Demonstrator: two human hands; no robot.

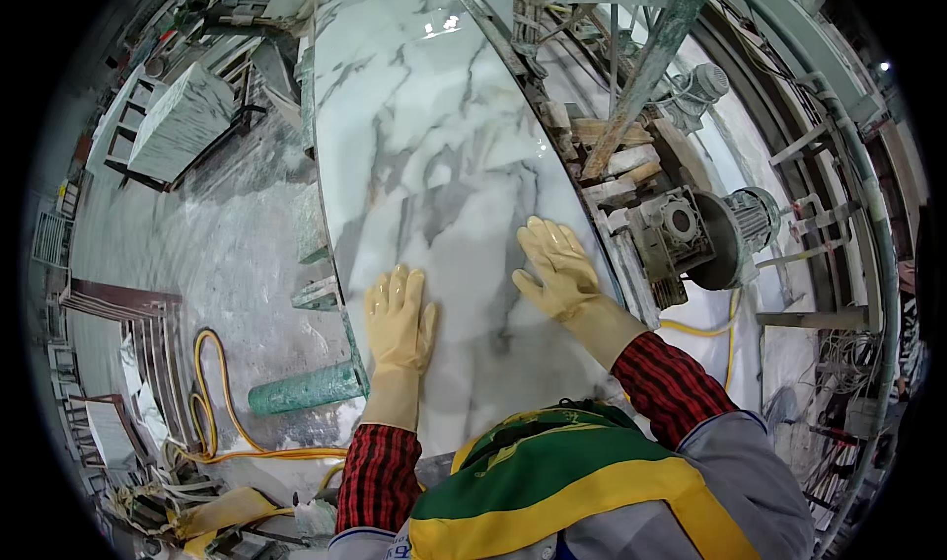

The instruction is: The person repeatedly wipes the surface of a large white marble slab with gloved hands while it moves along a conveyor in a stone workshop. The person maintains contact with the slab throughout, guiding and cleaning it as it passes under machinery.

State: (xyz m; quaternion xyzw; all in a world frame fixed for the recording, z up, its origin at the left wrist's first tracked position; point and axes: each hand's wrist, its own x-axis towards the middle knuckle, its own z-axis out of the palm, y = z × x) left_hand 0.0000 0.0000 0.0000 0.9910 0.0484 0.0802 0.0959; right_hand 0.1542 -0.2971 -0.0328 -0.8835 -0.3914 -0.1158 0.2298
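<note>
A long, glossy marble slab (pixel 454 195), white with grey veins, stretches away from my body. My left hand (pixel 397 318), in a pale yellow rubber glove, lies flat near the slab's left edge with its fingers stretched out. Further right, my right hand (pixel 557 264) wears a matching glove and rests on the surface with thumb and fingers apart. Neither hand holds anything. The slab looks wet, with bright reflections at its far end.
A motor with a gearbox (pixel 681 226) stands close to the slab's right edge. A green roller (pixel 306 390) juts out at the left, near a yellow hose (pixel 232 451) on the floor. Stacked marble slabs (pixel 182 126) stand on a rack at the far left. A metal beam (pixel 646 76) slants overhead at right.
</note>
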